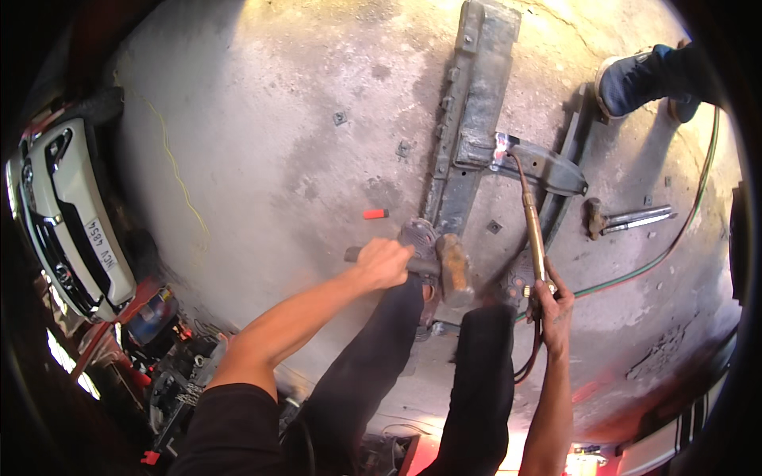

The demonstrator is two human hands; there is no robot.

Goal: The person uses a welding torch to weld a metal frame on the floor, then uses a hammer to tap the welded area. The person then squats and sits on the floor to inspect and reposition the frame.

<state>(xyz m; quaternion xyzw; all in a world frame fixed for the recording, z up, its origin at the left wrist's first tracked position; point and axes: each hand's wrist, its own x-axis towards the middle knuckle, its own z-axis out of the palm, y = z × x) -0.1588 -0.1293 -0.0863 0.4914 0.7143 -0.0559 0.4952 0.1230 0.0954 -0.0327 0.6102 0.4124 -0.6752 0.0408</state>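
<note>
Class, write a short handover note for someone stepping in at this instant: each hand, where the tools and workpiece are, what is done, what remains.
Left hand: grips the sledgehammer by its handle, head resting by the beam's near end.
Right hand: holds the torch, its tip at the glowing joint between the steel beam and side bracket.
Spare hammer lies on the floor to the right; hoses trail right.
Done: joint is hot.
Left: bracket is not yet off the beam.

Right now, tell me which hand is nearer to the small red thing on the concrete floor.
Left. The left hand, gripping a hammer, sits just below the small red thing. The right hand, holding the torch, is far off to its right.
</note>
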